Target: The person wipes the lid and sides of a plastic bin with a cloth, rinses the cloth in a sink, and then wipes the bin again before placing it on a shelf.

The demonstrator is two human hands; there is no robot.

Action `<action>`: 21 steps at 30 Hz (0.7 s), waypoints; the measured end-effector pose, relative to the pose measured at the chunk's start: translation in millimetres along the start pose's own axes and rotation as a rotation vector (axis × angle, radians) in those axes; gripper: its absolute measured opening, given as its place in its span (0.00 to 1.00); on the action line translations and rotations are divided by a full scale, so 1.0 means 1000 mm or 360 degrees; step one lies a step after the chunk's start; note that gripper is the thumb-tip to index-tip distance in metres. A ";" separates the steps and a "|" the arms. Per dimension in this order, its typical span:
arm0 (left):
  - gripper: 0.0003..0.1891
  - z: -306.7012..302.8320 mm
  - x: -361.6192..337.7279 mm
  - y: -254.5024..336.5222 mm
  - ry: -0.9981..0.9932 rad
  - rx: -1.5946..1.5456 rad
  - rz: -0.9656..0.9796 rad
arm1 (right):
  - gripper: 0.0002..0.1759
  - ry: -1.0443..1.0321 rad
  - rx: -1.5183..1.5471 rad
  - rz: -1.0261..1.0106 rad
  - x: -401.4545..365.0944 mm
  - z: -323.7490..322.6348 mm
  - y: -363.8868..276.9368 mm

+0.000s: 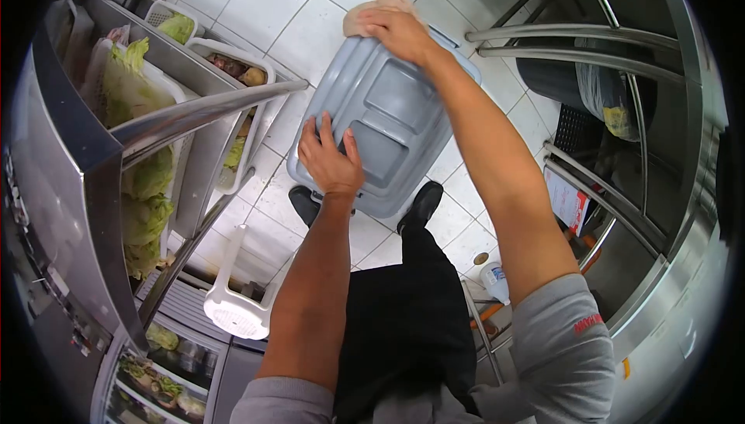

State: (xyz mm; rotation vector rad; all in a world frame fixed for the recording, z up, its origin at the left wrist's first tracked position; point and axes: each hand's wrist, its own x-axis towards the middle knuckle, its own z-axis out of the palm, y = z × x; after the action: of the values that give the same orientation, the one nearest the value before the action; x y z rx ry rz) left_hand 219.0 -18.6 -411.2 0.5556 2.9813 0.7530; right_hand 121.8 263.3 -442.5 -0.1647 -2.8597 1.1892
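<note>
A grey lidded plastic bin (388, 129) stands on the tiled floor between the person's shoes. My left hand (330, 159) lies on the lid near its left edge, fingers spread, holding nothing. At the far end of the lid, my right hand (397, 32) presses on a beige cloth (361, 19), its fingers bent over it. The cloth is bunched at the lid's far left corner and partly hidden under that hand. Two recessed panels show on the lid.
Steel shelving with baskets of lettuce (147, 183) stands on the left. A white plastic stool (237, 314) is below it. Steel racks (582, 34) line the right, with a dark bin under them. A white bottle (494, 281) is at lower right.
</note>
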 end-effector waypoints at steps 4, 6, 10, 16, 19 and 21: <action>0.27 -0.004 0.001 0.001 -0.0009 0.0020 -0.0034 | 0.18 0.0055 0.0212 0.0320 -0.035 -0.030 0.000; 0.27 -0.005 0.000 0.001 -0.0019 0.0027 -0.0041 | 0.17 -0.0026 0.0102 0.0573 -0.028 -0.031 -0.021; 0.27 -0.002 0.001 0.000 -0.0009 0.0016 -0.0045 | 0.19 -0.0537 -0.0387 -0.0165 -0.058 0.004 -0.084; 0.27 -0.004 -0.002 -0.002 -0.0019 -0.0001 -0.0058 | 0.23 -0.0336 0.0039 0.0579 0.008 -0.039 -0.067; 0.27 -0.004 0.002 0.000 -0.0015 -0.0013 -0.0062 | 0.22 -0.0420 -0.0212 0.0147 0.003 -0.013 -0.067; 0.28 -0.005 0.000 0.000 -0.0021 -0.0001 -0.0061 | 0.12 -0.0068 -0.0107 -0.0671 0.001 0.003 -0.026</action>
State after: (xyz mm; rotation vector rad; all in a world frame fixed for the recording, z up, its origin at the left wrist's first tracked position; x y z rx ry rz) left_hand 217.9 -21.2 -406.5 0.4998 2.9701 0.7446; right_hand 118.0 243.1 -426.0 0.4447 -2.7696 1.0198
